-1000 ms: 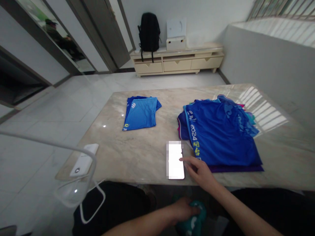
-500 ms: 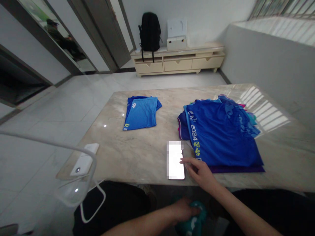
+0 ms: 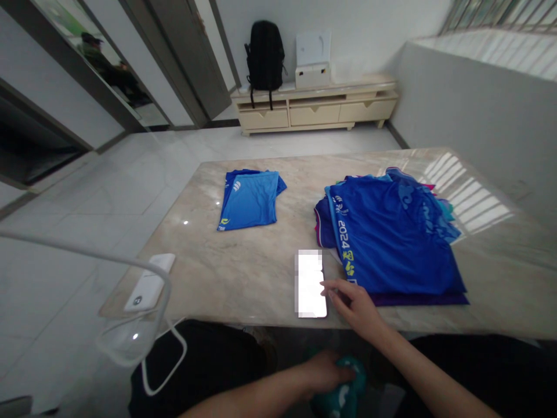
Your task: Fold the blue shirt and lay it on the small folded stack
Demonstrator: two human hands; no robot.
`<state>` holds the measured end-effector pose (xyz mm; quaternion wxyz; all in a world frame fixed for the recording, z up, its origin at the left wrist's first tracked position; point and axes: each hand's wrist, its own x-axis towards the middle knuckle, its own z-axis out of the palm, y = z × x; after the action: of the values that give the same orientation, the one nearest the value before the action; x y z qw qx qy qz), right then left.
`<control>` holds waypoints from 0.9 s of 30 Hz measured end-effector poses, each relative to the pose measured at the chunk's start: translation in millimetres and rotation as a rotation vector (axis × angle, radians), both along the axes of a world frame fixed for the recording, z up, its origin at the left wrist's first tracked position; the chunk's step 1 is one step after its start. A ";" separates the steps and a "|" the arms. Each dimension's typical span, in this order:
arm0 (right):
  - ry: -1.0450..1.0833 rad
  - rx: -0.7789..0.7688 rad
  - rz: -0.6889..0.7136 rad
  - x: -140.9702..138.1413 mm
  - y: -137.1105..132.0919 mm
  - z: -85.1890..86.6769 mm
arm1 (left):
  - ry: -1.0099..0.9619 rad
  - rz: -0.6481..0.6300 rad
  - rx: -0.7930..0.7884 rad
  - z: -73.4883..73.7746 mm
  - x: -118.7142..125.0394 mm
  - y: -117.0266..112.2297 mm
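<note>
Your right hand [image 3: 354, 305] rests at the table [image 3: 243, 273] edge, forefinger extended, touching the lit phone [image 3: 310, 284] beside the blue shirt pile [image 3: 391, 238]. Your left hand [image 3: 324, 371] grips a teal garment [image 3: 343, 392] below the table. Judged: phone step in hand; lifting the garment onto the table needs both hands free.

I see right hand [image 3: 354, 305] at surface [image 3: 243, 273] near edge, fingertip on lit phone [image 3: 311, 284]; left hand [image 3: 324, 371] below the edge, grip closed on teal cloth [image 3: 343, 392].
</note>
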<state>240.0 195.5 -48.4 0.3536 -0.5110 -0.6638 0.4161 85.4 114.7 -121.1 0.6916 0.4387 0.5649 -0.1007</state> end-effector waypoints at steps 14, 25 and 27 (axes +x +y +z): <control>-0.024 -0.011 0.017 0.9 -0.9 -4.8 | -0.042 0.014 -0.006 -0.3 -0.4 -0.4; -0.045 0.044 0.001 0.2 1.0 -1.8 | -0.040 0.000 0.009 -15.7 -3.2 -4.6; -0.023 0.028 0.000 -0.3 0.7 -1.2 | -0.033 -0.009 0.003 -15.5 -2.9 -4.1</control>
<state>239.6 196.2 -49.6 0.3532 -0.5106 -0.6736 0.4010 82.5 110.6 -136.6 0.6996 0.4440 0.5516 -0.0956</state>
